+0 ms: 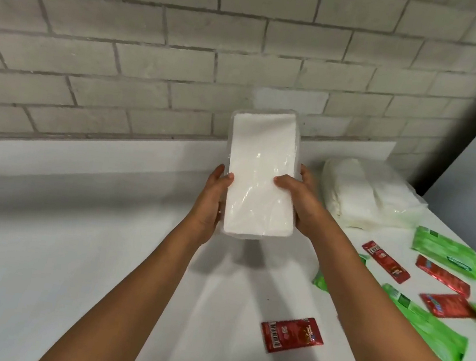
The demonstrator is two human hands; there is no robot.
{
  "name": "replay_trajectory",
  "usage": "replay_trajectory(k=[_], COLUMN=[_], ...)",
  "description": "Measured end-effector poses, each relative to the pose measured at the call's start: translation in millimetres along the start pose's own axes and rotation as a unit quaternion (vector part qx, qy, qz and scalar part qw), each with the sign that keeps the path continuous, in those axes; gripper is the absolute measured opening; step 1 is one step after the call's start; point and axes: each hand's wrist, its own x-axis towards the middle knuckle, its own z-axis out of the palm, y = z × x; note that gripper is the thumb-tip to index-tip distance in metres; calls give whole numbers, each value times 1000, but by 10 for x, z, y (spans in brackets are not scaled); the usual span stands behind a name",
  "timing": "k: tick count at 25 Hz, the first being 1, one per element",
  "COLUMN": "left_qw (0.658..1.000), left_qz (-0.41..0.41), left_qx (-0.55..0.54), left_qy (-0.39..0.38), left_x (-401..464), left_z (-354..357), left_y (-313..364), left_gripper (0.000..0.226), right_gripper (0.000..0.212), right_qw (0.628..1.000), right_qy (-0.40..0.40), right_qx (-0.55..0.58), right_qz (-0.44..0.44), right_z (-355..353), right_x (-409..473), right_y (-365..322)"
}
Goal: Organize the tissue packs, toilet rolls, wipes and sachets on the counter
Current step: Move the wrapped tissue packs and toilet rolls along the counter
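The tissue pack [257,174] is a plain white oblong block sealed in clear, glossy film that wrinkles and catches the light across its broad face. It is held up in the air above the white counter [68,248], in front of the grey brick wall [159,31], not resting on anything. The left hand [212,204] clasps its left edge, thumb laid over the front face and fingers wrapped behind, while the right hand [298,201] clasps the opposite edge the same way, thumb on the front. Both hands sit on the lower half of the pack, so most of its length rises clear above them. Its long axis runs nearly upright, leaning a touch away toward the wall, with the broad face turned toward the person. Off to the right on the counter lies a bagged bundle of white tissue [372,196], and nearer are green wipes packets [446,252] and red sachets [385,262], with one red sachet [291,334] lying alone below the forearms.
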Motion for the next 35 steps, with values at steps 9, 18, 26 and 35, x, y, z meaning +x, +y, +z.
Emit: replay_trajectory(k=[9, 18, 26, 35], left_qw=[993, 998, 994, 987], left_qz=[-22, -68, -95, -101], left_qx=[100, -7, -55, -17], left_qy=[-58, -10, 29, 122], left_x=[148, 457, 654, 967], left_z=[885, 1388, 1387, 1315], left_y=[-321, -585, -769, -1018], left_gripper=[70, 48, 65, 51], right_gripper=[55, 62, 73, 41], right_qw=[997, 999, 986, 979], right_qy=[46, 34, 20, -17], right_qx=[57, -27, -164, -202], right_qz=[18, 29, 21, 17], right_z=[-936, -1345, -1536, -1845], right_x=[209, 431, 639, 903], right_y=[-143, -165, -134, -69])
